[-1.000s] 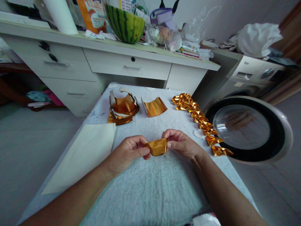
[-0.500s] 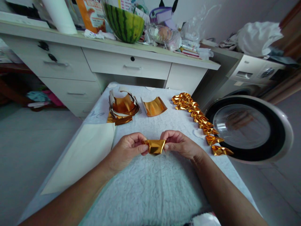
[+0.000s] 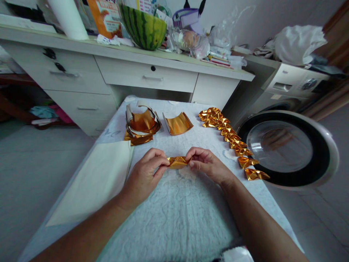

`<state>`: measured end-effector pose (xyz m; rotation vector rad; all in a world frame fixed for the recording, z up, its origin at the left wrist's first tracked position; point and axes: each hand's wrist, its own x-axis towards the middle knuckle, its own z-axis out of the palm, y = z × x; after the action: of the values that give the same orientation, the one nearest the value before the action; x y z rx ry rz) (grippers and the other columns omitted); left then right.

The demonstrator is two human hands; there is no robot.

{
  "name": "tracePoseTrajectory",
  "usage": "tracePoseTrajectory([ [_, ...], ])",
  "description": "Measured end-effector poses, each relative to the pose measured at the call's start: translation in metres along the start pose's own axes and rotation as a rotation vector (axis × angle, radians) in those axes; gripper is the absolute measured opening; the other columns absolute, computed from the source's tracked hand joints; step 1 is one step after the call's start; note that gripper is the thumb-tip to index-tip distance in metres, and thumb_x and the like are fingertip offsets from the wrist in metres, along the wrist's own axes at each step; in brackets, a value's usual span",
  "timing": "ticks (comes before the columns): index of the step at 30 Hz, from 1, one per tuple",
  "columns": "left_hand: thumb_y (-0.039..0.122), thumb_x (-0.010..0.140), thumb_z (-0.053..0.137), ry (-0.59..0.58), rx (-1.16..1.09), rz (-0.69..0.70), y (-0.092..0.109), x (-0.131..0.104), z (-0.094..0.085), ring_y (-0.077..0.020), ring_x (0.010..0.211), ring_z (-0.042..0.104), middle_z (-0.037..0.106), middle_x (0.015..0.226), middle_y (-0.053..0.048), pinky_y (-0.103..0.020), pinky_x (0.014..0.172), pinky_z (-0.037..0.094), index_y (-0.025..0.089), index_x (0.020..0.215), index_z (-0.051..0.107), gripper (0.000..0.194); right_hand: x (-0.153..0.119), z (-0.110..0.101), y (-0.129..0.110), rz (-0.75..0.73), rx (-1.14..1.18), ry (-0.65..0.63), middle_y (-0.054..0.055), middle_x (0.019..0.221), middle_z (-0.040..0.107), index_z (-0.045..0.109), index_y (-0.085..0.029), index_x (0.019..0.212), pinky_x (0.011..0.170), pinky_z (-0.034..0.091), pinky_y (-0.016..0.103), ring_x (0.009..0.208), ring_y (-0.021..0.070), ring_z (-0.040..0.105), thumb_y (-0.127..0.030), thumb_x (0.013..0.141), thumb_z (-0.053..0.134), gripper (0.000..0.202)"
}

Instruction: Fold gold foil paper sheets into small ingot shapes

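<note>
A small piece of folded gold foil paper [image 3: 177,162] is stretched between my two hands, just above the cloth-covered table. My left hand [image 3: 148,171] pinches its left end between thumb and fingers. At the other end, my right hand [image 3: 206,163] grips a corner the same way. Beyond my hands lies a curved gold foil sheet [image 3: 178,124], and left of it a stack of curled gold sheets [image 3: 141,123]. A row of finished-looking folded gold foil pieces [image 3: 231,136] runs along the table's right side.
White paper [image 3: 92,182] lies along the left side of the table [image 3: 185,222]. Behind stands a drawer desk [image 3: 147,74] bearing a cut watermelon [image 3: 144,27], an orange packet [image 3: 105,18] and plastic bags. An open washing machine door [image 3: 286,147] juts out at the right edge.
The folded foil has tilted and now looks flatter and narrower from above. Both hands have risen slightly away from me, and the left has turned over more, showing its back.
</note>
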<state>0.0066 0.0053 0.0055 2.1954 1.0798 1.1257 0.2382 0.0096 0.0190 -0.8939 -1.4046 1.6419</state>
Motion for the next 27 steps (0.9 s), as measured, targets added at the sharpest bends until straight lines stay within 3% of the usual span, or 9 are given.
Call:
tracePoseTrajectory([
  [5, 0.003, 0.083, 0.052, -0.011, 0.102, 0.052, 0.001, -0.002, 0.002, -0.0125, 0.088, 0.059, 0.055, 0.095, 0.0, -0.023, 0.075, 0.048, 0.021, 0.088, 0.062, 0.021, 0.001, 0.005, 0.0, 0.0, -0.097, 0.101, -0.002, 0.075, 0.055, 0.059, -0.018, 0.094, 0.056, 0.035, 0.021, 0.062, 0.0086, 0.046, -0.042, 0.081, 0.071, 0.03],
  [10, 0.001, 0.082, 0.049, -0.056, 0.157, 0.059, 0.002, -0.006, 0.003, -0.0123, 0.085, 0.059, 0.053, 0.097, -0.001, -0.023, 0.071, 0.048, 0.021, 0.091, 0.061, 0.025, 0.004, 0.008, 0.006, 0.055, -0.093, 0.094, -0.005, 0.067, 0.051, 0.051, -0.019, 0.087, 0.046, 0.027, 0.02, 0.053, 0.0069, 0.039, -0.046, 0.079, 0.072, 0.034],
  [18, 0.002, 0.082, 0.048, -0.135, 0.119, 0.047, 0.007, -0.006, 0.004, -0.0148, 0.092, 0.059, 0.053, 0.101, -0.002, -0.027, 0.08, 0.049, 0.023, 0.102, 0.059, 0.031, 0.007, 0.006, 0.013, 0.028, -0.148, 0.163, -0.005, 0.066, 0.051, 0.049, -0.019, 0.081, 0.046, 0.027, 0.019, 0.052, 0.0065, 0.039, -0.037, 0.08, 0.067, 0.025],
  [23, 0.004, 0.081, 0.05, -0.166, 0.07, 0.023, 0.009, -0.009, 0.008, -0.018, 0.105, 0.056, 0.053, 0.119, -0.004, -0.034, 0.091, 0.049, 0.028, 0.134, 0.038, 0.06, 0.01, 0.001, 0.02, 0.0, -0.342, 0.305, -0.004, 0.064, 0.052, 0.05, -0.02, 0.078, 0.049, 0.032, 0.021, 0.054, 0.0093, 0.044, -0.026, 0.079, 0.061, 0.012],
  [27, 0.006, 0.082, 0.051, -0.177, 0.075, 0.007, 0.006, -0.01, 0.013, -0.0197, 0.105, 0.057, 0.054, 0.122, -0.006, -0.038, 0.092, 0.05, 0.029, 0.141, 0.028, 0.067, 0.012, -0.006, 0.018, -0.054, -0.509, 0.418, -0.003, 0.065, 0.053, 0.053, -0.021, 0.076, 0.052, 0.034, 0.023, 0.057, 0.0115, 0.045, -0.024, 0.077, 0.059, 0.006],
])
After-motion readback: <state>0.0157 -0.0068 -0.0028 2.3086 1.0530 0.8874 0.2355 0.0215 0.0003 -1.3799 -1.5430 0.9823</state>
